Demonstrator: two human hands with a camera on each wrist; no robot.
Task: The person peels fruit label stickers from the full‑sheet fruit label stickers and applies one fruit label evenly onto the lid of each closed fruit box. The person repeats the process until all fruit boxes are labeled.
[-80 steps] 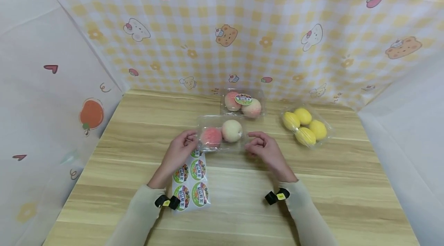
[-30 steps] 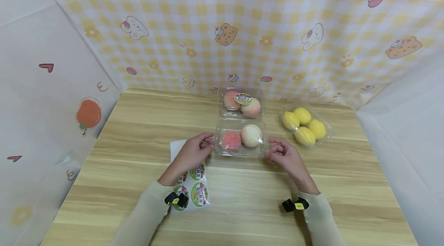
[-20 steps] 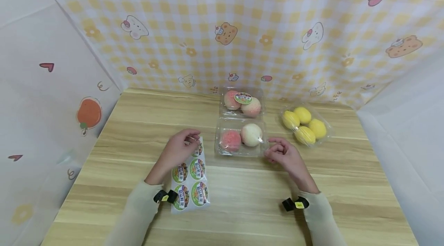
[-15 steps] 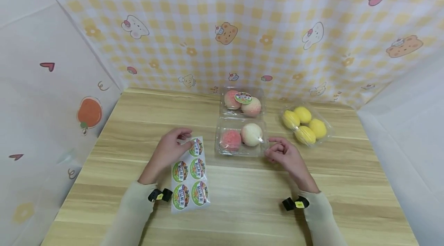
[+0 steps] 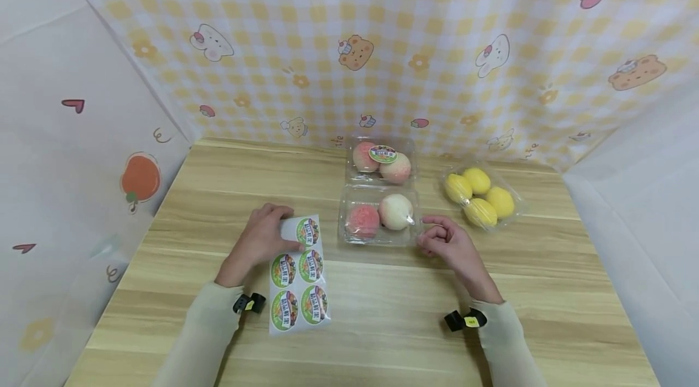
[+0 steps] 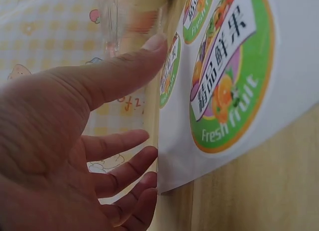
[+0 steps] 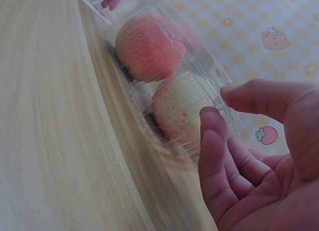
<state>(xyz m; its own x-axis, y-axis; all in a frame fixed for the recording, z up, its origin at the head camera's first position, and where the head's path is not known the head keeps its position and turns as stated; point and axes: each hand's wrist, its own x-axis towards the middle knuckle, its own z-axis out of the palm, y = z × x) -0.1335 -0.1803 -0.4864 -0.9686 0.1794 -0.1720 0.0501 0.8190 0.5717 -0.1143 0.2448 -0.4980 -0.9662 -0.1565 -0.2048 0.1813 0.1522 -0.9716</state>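
Observation:
My left hand (image 5: 259,238) is over the upper left of a white sticker sheet (image 5: 289,229), thumb above it and fingers beyond its far edge. In the left wrist view the thumb (image 6: 119,74) and fingers stand apart, pinching nothing. Several round "Fresh fruit" stickers (image 6: 232,74) are on the sheet; its upper-left spot is bare. At the right end of a clear plastic box (image 5: 377,243) is my right hand (image 5: 450,247), fingers loosely curled, fingertips beside or touching the box. Inside lie a red peach (image 5: 363,221) and a pale peach (image 5: 395,212).
Directly behind stands a second clear box with two peaches (image 5: 395,168) and an oval-looking fruit sticker (image 5: 383,154) on its lid. To the right, a tilted clear pack holds several lemons (image 5: 480,213). A checked curtain (image 5: 262,84) hangs at the table's back.
The front peach box moved right and sits against the rear box. My left hand left it and went left to the sticker sheet, uncovering more stickers. My right hand stays at the box.

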